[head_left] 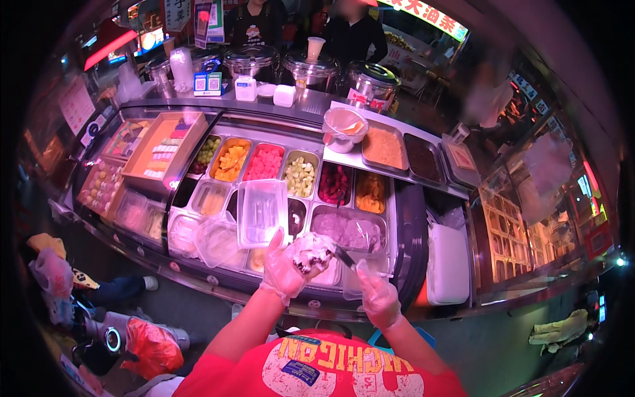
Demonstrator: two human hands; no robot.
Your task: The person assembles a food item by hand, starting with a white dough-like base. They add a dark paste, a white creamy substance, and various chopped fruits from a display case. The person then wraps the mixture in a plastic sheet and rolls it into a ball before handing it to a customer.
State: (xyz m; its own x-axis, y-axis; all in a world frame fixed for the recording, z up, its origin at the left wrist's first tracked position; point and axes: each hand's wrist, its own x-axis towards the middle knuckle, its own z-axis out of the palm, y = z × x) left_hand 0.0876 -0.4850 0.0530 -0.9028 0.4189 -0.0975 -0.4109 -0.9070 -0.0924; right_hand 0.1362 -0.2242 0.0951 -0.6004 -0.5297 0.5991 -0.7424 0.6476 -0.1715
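My left hand [282, 276], in a clear plastic glove, cradles a lump of pale cream with dark bits [309, 251] in its palm, thumb raised. Gripped in my gloved right hand [380, 299] is a spatula [344, 257]. Its dark, narrow blade touches the right side of the cream. Just beyond both hands lies a steel tray of purple paste [350, 230], partly covered by a clear film or lid. A translucent plastic box [263, 208] stands beyond my left thumb. My palm hides the underside of the lump.
Steel pans of mango [231, 159], pink cubes [264, 163], pale green fruit [301, 174] and dark red fruit [335, 183] line the counter. A wooden tray [162, 152] sits left; a crumb-filled pan [383, 147] and white bucket [344, 130] sit right. People stand beyond the lidded jars [251, 63].
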